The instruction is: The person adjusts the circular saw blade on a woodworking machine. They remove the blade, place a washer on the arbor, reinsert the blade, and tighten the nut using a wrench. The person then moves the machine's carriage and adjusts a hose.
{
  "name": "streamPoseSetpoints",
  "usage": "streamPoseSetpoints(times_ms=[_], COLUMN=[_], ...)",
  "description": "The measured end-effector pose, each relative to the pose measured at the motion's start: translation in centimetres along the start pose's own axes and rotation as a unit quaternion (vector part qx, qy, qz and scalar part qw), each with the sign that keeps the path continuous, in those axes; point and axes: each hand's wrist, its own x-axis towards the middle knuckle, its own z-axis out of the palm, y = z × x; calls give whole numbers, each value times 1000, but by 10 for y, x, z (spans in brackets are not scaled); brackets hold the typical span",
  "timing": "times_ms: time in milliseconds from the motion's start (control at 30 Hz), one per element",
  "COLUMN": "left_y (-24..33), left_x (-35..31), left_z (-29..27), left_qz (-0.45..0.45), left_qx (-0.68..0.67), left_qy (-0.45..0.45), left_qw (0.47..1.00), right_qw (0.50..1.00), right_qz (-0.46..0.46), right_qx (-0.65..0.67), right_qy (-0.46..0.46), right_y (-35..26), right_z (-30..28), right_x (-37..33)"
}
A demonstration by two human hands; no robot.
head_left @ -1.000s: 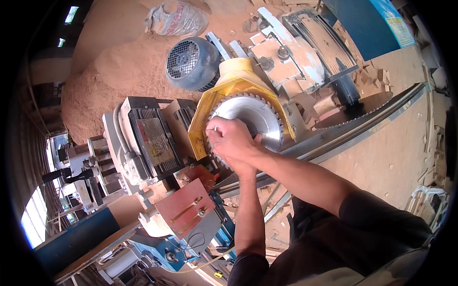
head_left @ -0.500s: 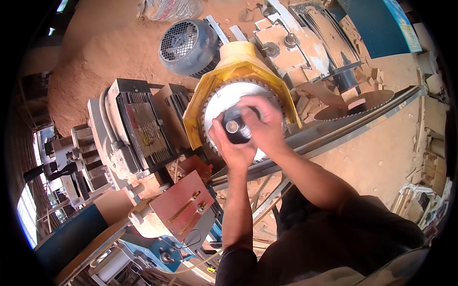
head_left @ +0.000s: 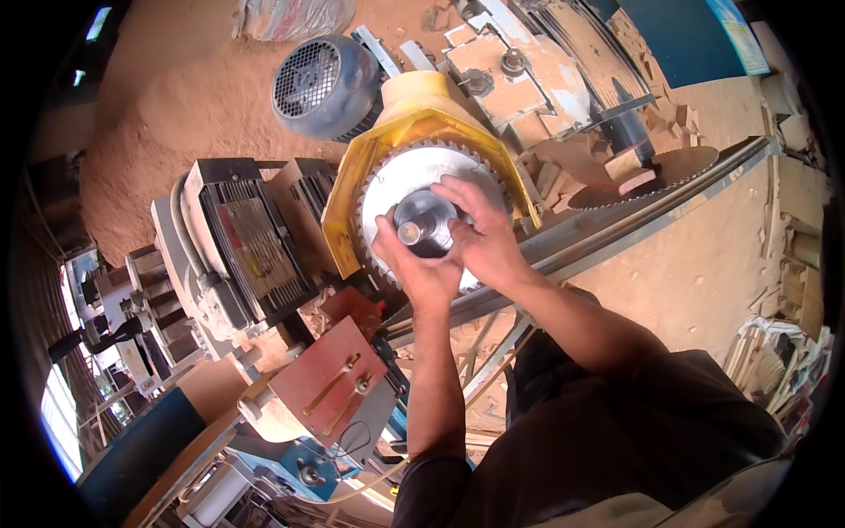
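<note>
A round saw blade (head_left: 385, 182) with a pale face and a toothed rim sits inside a yellow octagonal guard (head_left: 344, 211). At its centre is a dark grey metal flange (head_left: 414, 208) around a shaft with a bright round end (head_left: 409, 232). My left hand (head_left: 426, 275) grips the flange from the lower left, thumb and fingers curved along its edge. From the right, my right hand (head_left: 486, 244) holds it too, with its fingers over the upper right rim. Both palms hide the flange's lower side and part of the blade.
A blue-grey motor (head_left: 327, 86) stands behind the guard, and a finned motor (head_left: 257, 238) is at the left. A second toothed blade (head_left: 673, 169) lies exposed at the right. A metal rail (head_left: 598, 231) runs in front, with a red plate (head_left: 330, 378) at lower left. Sawdust (head_left: 167, 132) and wood offcuts lie around.
My right fingers have moved off the flange's face to its rim, so more of the flange shows. The whole view has shifted slightly, with the machine appearing further left.
</note>
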Motion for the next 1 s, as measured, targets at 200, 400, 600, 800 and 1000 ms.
streamPoseSetpoints(times_ms=[200,400,600,800,1000], left_y=[-4,5,-15,-24,0], left_x=[4,-4,-20,-23,-6], left_z=[-5,10,12,18,9], left_qz=[13,-62,-72,-43,-6], left_qx=[4,40,36,46,9], left_qy=[-3,49,41,31,51], left_qw=[1000,996,996,998,999], right_qw=[995,995,976,978,978], right_qz=[-49,-35,-173,-164,-112], right_qx=[-89,-95,-133,-132,-171], right_qy=[22,15,-16,8,43], right_y=[2,4,-22,-20,3], right_z=[-13,-15,1,3,-16], right_x=[-18,-9,-17,-15,-19])
